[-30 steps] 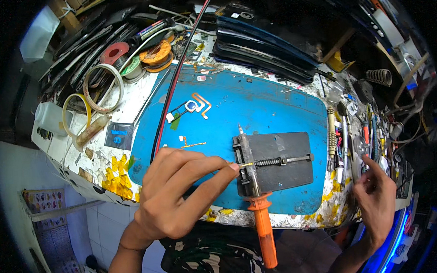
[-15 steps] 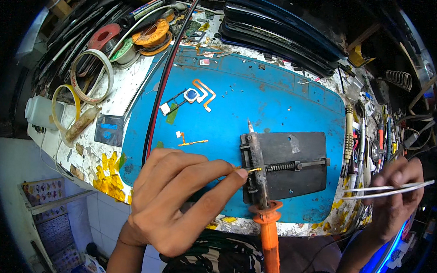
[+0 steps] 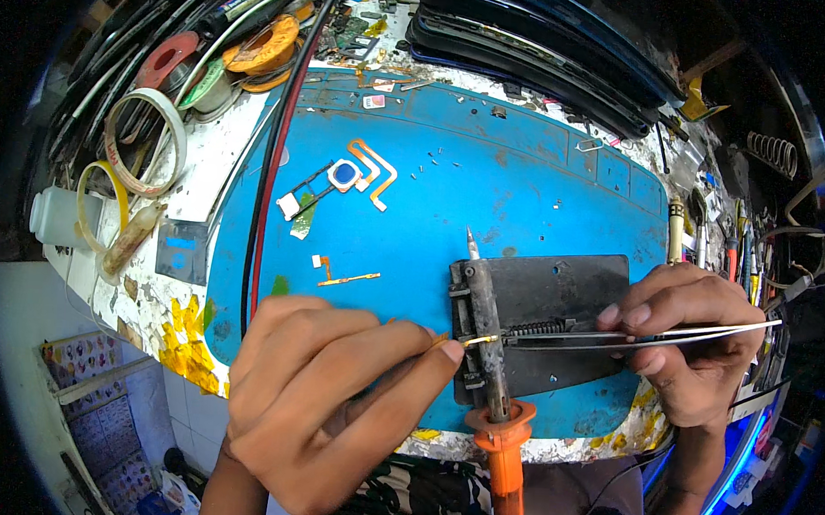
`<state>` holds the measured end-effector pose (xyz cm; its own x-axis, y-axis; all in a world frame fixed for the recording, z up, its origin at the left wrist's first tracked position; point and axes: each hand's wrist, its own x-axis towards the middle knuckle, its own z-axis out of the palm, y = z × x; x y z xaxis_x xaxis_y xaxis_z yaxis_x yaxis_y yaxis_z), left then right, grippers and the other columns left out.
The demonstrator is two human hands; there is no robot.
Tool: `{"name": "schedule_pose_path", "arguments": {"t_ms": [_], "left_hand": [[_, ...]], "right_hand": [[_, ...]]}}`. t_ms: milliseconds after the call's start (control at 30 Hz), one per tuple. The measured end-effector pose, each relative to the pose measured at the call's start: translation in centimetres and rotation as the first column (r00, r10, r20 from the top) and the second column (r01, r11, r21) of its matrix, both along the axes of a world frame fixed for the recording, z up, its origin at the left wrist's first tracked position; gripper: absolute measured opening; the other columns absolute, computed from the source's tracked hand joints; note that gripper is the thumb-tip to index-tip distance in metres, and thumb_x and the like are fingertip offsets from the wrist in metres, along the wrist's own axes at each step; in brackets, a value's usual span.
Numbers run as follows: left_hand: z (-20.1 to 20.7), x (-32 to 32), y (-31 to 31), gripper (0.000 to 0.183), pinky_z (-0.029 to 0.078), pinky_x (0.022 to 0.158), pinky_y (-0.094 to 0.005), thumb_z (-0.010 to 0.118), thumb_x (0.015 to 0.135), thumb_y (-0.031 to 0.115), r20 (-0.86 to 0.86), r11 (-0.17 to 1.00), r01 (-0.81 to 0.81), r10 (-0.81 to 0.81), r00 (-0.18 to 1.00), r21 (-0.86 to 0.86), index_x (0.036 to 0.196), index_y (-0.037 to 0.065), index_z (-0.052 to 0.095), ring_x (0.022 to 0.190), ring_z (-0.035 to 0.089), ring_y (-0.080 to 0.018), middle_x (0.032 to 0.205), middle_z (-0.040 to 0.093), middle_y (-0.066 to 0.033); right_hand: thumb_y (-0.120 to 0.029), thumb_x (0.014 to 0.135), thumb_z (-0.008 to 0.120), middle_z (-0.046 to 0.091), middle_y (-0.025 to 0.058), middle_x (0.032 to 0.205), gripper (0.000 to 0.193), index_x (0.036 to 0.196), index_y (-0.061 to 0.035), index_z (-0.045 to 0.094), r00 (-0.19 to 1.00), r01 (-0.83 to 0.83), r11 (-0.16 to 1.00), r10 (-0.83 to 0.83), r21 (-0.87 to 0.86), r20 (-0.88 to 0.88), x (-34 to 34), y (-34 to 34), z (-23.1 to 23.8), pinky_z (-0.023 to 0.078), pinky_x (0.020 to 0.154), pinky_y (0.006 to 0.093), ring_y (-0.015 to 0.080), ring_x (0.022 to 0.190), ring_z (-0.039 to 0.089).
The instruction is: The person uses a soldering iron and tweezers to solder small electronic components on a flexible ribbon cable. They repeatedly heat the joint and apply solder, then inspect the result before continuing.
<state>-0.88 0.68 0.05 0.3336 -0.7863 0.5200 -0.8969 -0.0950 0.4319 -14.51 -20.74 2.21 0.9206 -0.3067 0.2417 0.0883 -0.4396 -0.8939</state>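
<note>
My left hand [image 3: 333, 401] is closed, pinching a thin gold flex cable [image 3: 479, 340] between thumb and fingertips, over the barrel of a soldering iron. My right hand [image 3: 689, 348] grips metal tweezers [image 3: 718, 332]; their tips reach left over the black clamp holder [image 3: 577, 283], close to the cable. Across the clamp's left end lies the soldering iron [image 3: 501, 445], its orange handle toward me and its tip pointing away. On the blue mat [image 3: 414, 221] rest a small orange flex strip [image 3: 350, 280] and a dark blue round button part [image 3: 344, 174] with an orange ribbon.
Solder and wire spools [image 3: 263, 44] and tape rings [image 3: 145, 142] crowd the left side. Red and black cables [image 3: 284, 132] cross the mat's left part. Stacked dark panels [image 3: 531, 65] stand at the back. Several tools [image 3: 731, 239] line the right edge.
My right hand has moved left with the tweezers, bringing their tips over the clamp toward the cable. My left hand keeps its pinch on the cable. The whole view has shifted slightly.
</note>
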Motion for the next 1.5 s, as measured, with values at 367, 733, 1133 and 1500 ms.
{"name": "schedule_pose_path", "arguments": {"t_ms": [367, 733, 1133, 1500], "left_hand": [[0.62, -0.30, 0.15, 0.027, 0.043, 0.068, -0.0336, 0.072, 0.067, 0.008, 0.011, 0.992, -0.031, 0.030, 0.999, 0.118, 0.093, 0.013, 0.072, 0.077, 0.058, -0.0184, 0.089, 0.065, -0.0013], [0.59, -0.52, 0.18, 0.028, 0.043, 0.068, -0.0334, 0.073, 0.066, 0.007, 0.020, 0.989, -0.063, 0.061, 0.998, 0.137, 0.092, 0.017, 0.072, 0.078, 0.056, -0.0168, 0.091, 0.064, 0.0018], [0.59, -0.63, 0.07, 0.029, 0.043, 0.067, -0.0327, 0.075, 0.064, 0.007, 0.015, 0.990, -0.070, 0.069, 0.998, 0.126, 0.091, 0.017, 0.073, 0.077, 0.055, -0.0161, 0.089, 0.063, 0.0028], [0.86, -0.58, 0.14, 0.034, 0.044, 0.069, -0.0337, 0.075, 0.064, 0.006, 0.014, 0.986, -0.051, 0.050, 0.999, 0.161, 0.096, 0.016, 0.072, 0.079, 0.055, -0.0168, 0.091, 0.063, 0.0016]], "right_hand": [[-0.029, 0.075, 0.082, 0.065, 0.0094, 0.070, 0.032, 0.078, -0.0031, 0.064, 1.000, 0.010, 1.000, -0.010, -0.003, -0.006, 0.37, 0.23, -0.42, 0.050, 0.056, 0.0262, 0.0191, 0.064, 0.067], [-0.027, 0.075, 0.082, 0.066, 0.0109, 0.070, 0.030, 0.077, -0.0032, 0.064, 0.999, -0.030, 0.996, 0.031, -0.082, 0.013, 0.37, -0.05, -0.63, 0.050, 0.055, 0.0257, 0.0187, 0.063, 0.066], [-0.031, 0.074, 0.082, 0.066, 0.0100, 0.067, 0.032, 0.076, -0.0047, 0.064, 1.000, 0.005, 0.997, -0.004, -0.077, 0.012, 0.48, 0.26, -0.76, 0.048, 0.054, 0.0247, 0.0178, 0.060, 0.065], [-0.032, 0.074, 0.082, 0.067, 0.0094, 0.068, 0.032, 0.077, -0.0058, 0.064, 1.000, -0.019, 0.995, 0.021, -0.099, 0.022, 0.53, 0.21, -0.77, 0.048, 0.054, 0.0243, 0.0167, 0.059, 0.065]]}}
